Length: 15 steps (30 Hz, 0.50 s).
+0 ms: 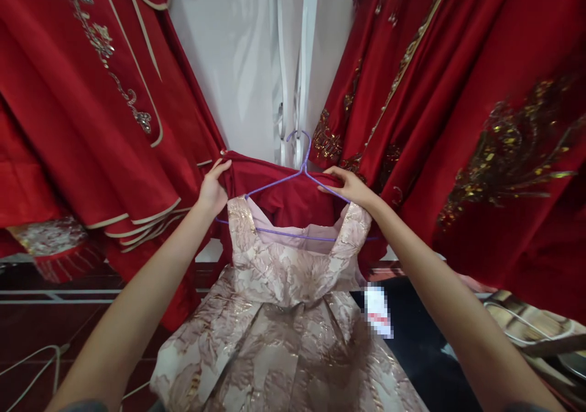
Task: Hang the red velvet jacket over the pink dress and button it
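A pink and gold brocade dress (284, 332) hangs from a purple wire hanger (300, 171) in front of me. Behind it is a dark red garment (284, 195). My left hand (211, 189) grips the left edge of that red garment beside the dress's left strap. My right hand (345, 186) is closed on the right arm of the hanger and the red cloth there, just above the dress's right strap. A white tag (378, 311), blurred out, dangles at the dress's right side.
Red embroidered robes (91, 113) hang at the left, and more red robes with gold work (480, 131) at the right. A white wall with a rail (293, 82) is straight ahead. Dark floor with white cables (32, 357) lies below left; some trays (531, 329) lie at the lower right.
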### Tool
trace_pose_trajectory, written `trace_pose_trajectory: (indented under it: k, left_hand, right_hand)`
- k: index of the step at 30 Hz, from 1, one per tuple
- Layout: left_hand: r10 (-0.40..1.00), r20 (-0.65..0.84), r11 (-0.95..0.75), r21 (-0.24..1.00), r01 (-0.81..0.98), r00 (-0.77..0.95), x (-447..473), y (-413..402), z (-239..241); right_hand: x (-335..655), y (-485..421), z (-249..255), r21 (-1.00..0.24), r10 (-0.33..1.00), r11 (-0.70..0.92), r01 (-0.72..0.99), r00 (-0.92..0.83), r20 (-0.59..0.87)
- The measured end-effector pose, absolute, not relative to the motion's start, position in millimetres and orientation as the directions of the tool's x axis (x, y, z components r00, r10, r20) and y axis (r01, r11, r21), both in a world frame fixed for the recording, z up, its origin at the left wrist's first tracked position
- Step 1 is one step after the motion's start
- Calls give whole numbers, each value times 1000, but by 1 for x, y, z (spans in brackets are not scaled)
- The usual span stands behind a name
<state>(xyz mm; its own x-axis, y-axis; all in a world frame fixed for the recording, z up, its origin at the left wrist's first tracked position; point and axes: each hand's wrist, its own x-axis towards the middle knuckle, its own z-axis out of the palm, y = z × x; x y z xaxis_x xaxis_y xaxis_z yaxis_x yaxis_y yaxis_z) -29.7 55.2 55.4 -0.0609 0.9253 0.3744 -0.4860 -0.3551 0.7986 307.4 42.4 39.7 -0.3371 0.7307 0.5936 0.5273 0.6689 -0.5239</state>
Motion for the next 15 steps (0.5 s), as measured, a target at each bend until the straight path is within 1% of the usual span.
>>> trace_pose_trajectory:
  k: [2,4,5,7,9,10,12,13,14,15]
  left_hand:
    - [923,376,-365,782,-506,-86,-29,58,54]
    - [913,392,-394,768,-505,-115,-30,58,54]
    - [904,406,-415,765,-493,-133,-31,58,55]
    - [882,445,-464,768,-442,-153,-34,56,56]
    - [860,492,-506,783,-363,-137,-39,53,56]
    - [850,512,-522,791,-319,-120,-41,52,56]
    - [840,536,-539,810,-229,-85,-43,49,53]
    - [839,538,-542,820,-186,-73,-44,48,51]
    - [841,537,-540,829,-146,-60,-44,47,49]
    - [844,534,-536,837,-113,-48,-43,46,47]
  right_hand:
    - [313,37,45,-407,698,670,621,-341,630]
    - [324,31,48,-264,671,612,745,-313,672]
    - [331,28,49,-217,662,570,792,-287,692]
    - [346,22,51,-187,677,483,856,-229,700]
    - [362,16,54,-189,750,374,908,-176,637]
    - [369,14,56,-192,809,301,934,-144,570]
    - [380,10,59,-190,921,129,973,-46,386]
    - [384,9,59,-187,954,44,981,14,299]
    - [387,9,59,-189,961,-11,982,62,269]
    - [390,9,58,-197,956,-43,980,97,275]
